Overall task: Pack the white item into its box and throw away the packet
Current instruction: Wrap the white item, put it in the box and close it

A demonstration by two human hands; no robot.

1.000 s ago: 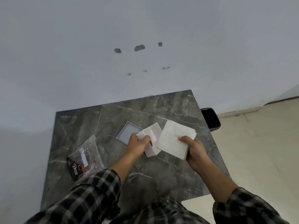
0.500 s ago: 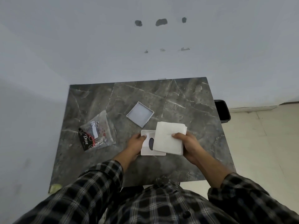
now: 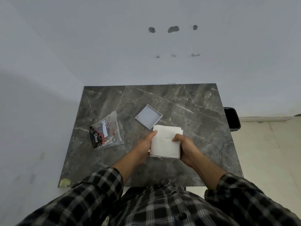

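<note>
A folded white tissue stack (image 3: pixel 165 141) lies over the white box, of which only a thin edge (image 3: pixel 156 156) shows beneath it. My right hand (image 3: pixel 185 146) grips the stack's right side with the thumb on top. My left hand (image 3: pixel 145 144) holds the left side of the box and stack, thumb at the top left corner. The square lid (image 3: pixel 148 116) lies inside-up on the marble table (image 3: pixel 195 111), just behind the stack. The clear and black packet (image 3: pixel 105 132) lies to the left.
A black bin (image 3: pixel 232 119) stands on the floor past the table's right edge. The table's far edge meets a pale wall. A yellowish tape scrap (image 3: pixel 64 182) sits at the near left corner.
My right hand has brought the tissue stack from beside the box to directly over it, hiding the box opening. My left hand stays on the box. The camera view has shifted.
</note>
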